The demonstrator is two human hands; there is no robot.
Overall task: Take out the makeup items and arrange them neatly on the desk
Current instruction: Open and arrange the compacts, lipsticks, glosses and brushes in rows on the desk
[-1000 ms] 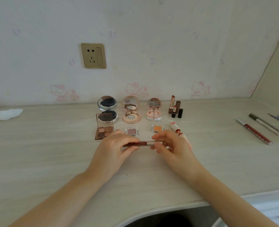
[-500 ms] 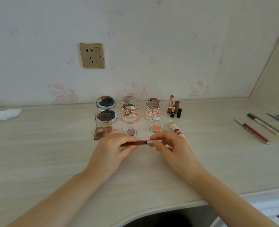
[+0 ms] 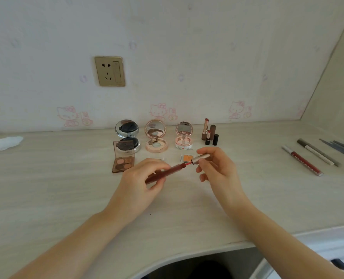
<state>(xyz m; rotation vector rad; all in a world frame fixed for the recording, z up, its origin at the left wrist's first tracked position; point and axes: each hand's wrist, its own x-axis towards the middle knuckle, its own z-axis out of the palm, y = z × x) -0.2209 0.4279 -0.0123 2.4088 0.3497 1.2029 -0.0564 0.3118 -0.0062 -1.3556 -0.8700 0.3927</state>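
Observation:
My left hand (image 3: pixel 140 184) grips a dark red lip gloss tube (image 3: pixel 167 172), held tilted above the desk. My right hand (image 3: pixel 217 168) pinches its rose-gold cap (image 3: pixel 201 158), pulled a little off the tube so a short red wand shows between them. Behind my hands stand three open round compacts: silver (image 3: pixel 126 133), rose-gold (image 3: pixel 156 137) and pink (image 3: pixel 184 135). An open eyeshadow palette (image 3: pixel 123 161) lies at the left, a small orange pan (image 3: pixel 187 158) in the middle. Upright lipsticks (image 3: pixel 209 132) stand at the right of the row.
Several pens and pencils, with a red gloss tube (image 3: pixel 306 163), lie on the desk's right side. A crumpled white tissue (image 3: pixel 2 142) sits far left. A wall socket (image 3: pixel 110 71) is above. The desk's curved front edge (image 3: pixel 187 256) is near me.
The capped tube was held level between both hands; now my right hand has pulled the cap up and to the right, and the tube tilts in my left hand.

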